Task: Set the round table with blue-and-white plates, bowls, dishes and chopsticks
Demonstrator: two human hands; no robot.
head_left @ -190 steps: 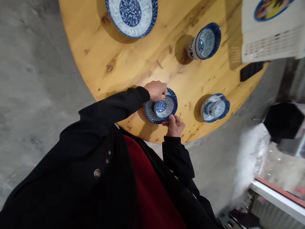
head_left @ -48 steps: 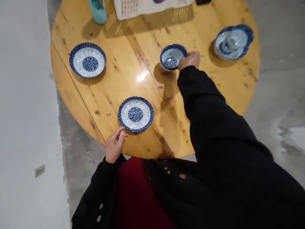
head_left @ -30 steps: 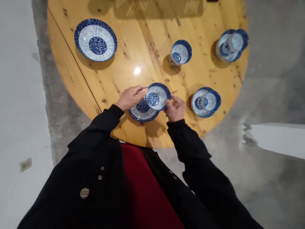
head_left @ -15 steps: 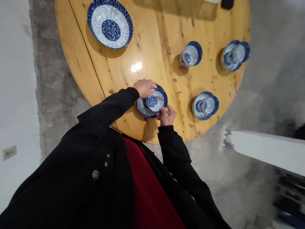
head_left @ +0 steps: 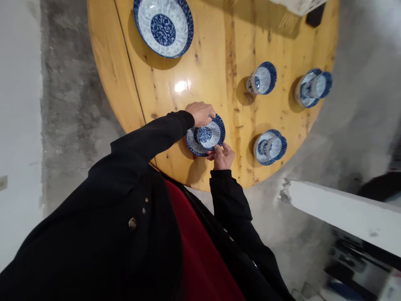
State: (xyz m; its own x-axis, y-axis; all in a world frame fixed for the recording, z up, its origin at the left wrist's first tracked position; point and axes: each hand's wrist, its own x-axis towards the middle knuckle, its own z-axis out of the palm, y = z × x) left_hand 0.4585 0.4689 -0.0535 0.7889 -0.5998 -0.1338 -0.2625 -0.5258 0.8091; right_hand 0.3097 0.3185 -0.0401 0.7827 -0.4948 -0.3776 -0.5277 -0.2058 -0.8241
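Fingers point(head_left: 210, 155) of both hands pinch the bowl point(head_left: 211, 134) between them.

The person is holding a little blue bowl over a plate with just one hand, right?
Not quite. The head view shows both hands on the little blue bowl: the left hand and the right hand. It is over a plate, as you said.

Open wood across the middle of the counter point(head_left: 219, 50), from the glare spot toward the top edge of the frame. Blocked at upper left by a large plate point(head_left: 163, 26). At right, three obstacles: a lone small bowl point(head_left: 262, 78), a bowl on a saucer point(head_left: 313, 88) at the far right rim, another such set point(head_left: 270, 146) lower right. Narrow lanes between these. White basket point(head_left: 297, 5) and dark object point(head_left: 314, 16) closing the top right.
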